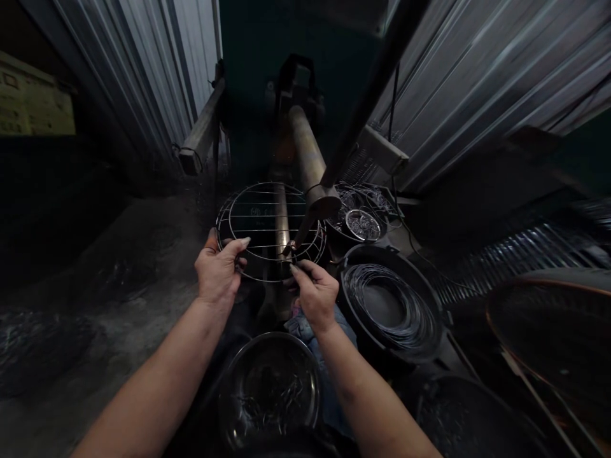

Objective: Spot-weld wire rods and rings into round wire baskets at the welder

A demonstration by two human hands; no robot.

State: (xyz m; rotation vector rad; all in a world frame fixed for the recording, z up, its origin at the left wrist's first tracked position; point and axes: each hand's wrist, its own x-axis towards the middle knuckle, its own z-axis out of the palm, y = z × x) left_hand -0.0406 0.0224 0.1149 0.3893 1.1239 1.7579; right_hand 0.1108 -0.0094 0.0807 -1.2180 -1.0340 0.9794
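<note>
A round wire rack (260,229) with two wire rings and several parallel cross wires is held up in front of me. My left hand (220,266) grips its left front rim, thumb on top. At the near rim, my right hand (315,289) pinches with thumb and forefinger; I cannot make out a separate small piece there. Just above those fingers are the machine's two metal electrode tips (289,248). One thick metal arm (308,149) comes in over the rack and another bar (282,222) runs below it.
Right of the rack, a black basin (346,280) holds a coil of wire (382,305). Behind it a small bowl (363,225) contains short metal pieces. A dark pan (233,375) with loose wire bits sits close to me. Stacked wire goods (472,267) lie far right.
</note>
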